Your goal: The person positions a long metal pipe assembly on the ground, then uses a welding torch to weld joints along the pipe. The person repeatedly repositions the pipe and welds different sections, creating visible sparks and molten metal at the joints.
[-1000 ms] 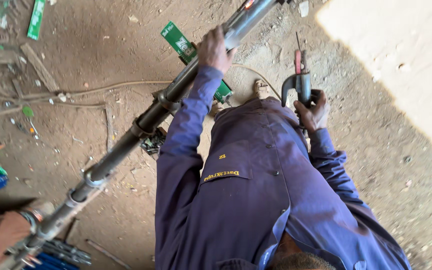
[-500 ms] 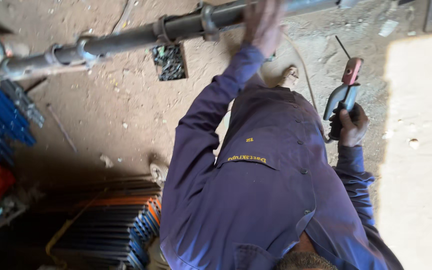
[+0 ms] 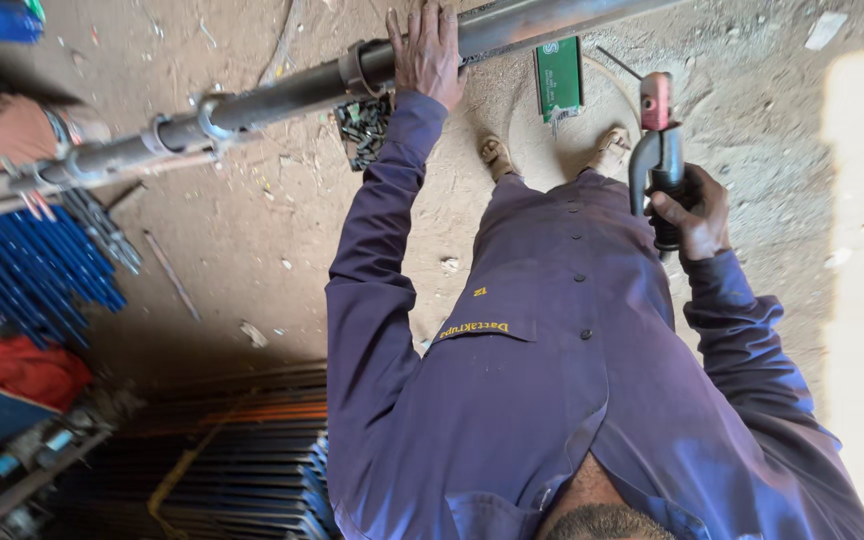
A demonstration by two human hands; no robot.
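Best to keep the left hand (image 3: 428,50) pressed flat on the pipe (image 3: 282,95) across the far side, right hand (image 3: 690,212) clamped on the electrode holder (image 3: 658,150) just right of it, tip brought in slow and steady.

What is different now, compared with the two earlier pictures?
Mostly the view turned: the long metal pipe now runs higher across the picture, and blue rods appear at the left. The left hand still rests on the pipe, and the right hand still grips the electrode holder.
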